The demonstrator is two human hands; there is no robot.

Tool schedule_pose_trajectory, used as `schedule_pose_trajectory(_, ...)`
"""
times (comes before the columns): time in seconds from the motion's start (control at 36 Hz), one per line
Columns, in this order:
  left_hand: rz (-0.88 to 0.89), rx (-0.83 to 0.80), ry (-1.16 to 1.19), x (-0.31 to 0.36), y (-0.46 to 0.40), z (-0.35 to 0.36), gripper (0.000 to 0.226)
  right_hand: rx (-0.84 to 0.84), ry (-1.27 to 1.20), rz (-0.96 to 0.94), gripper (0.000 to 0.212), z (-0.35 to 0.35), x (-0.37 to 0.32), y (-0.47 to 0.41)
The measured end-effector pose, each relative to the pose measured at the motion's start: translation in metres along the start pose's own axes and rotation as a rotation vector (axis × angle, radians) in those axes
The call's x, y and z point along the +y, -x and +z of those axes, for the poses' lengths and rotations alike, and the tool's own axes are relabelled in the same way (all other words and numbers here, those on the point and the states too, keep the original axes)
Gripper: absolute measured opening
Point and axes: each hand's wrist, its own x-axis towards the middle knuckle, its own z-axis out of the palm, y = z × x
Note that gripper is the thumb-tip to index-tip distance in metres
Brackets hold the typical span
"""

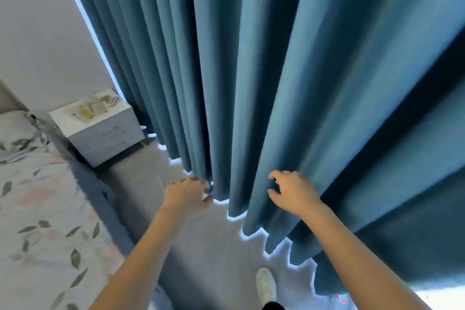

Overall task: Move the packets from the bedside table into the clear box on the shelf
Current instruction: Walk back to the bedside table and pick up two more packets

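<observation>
Several pale and yellow packets (93, 108) lie on top of the white bedside table (118, 131) at the far left, beside the bed. My left hand (187, 196) is stretched forward with its fingers curled loosely, close to a curtain fold, holding nothing I can see. My right hand (292, 190) hovers in front of the curtain with fingers bent and apart, empty. Both hands are well away from the table. The clear box and the shelf are out of view.
A long teal curtain (276, 70) fills the middle and right, with bright light under its hem. The bed with a leaf-print cover (42, 209) lies at the left. A narrow grey floor strip (201, 246) runs between them, with my white shoe (266, 284) on it.
</observation>
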Motion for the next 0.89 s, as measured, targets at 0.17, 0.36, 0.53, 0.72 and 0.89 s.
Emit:
schedule_pose_trajectory(0.17, -0.150, -0.004, 0.036, -0.061, -0.064, -0.007, 0.044, -0.049, 0.036, -0.200, 0.043, -0.008, -0.053, -0.121)
schedule_pose_trajectory(0.36, -0.292, 0.063, 0.045, -0.139, -0.148, -0.046, 0.042, -0.090, 0.070, -0.380, 0.045, -0.018, -0.121, -0.265)
schedule_pose_trajectory(0.53, -0.440, 0.097, 0.137, -0.228, -0.184, -0.078, 0.041, -0.130, 0.127, -0.526, 0.044, -0.026, -0.208, -0.370)
schedule_pose_trajectory(0.72, -0.658, 0.091, 0.230, -0.361, -0.214, -0.086, 0.037, -0.181, 0.157, -0.656, 0.041, 0.000, -0.343, -0.480)
schedule_pose_trajectory(0.89, -0.730, 0.107, 0.252, -0.483, -0.253, -0.091, 0.036, -0.213, 0.124, -0.651, 0.035, 0.033, -0.451, -0.569)
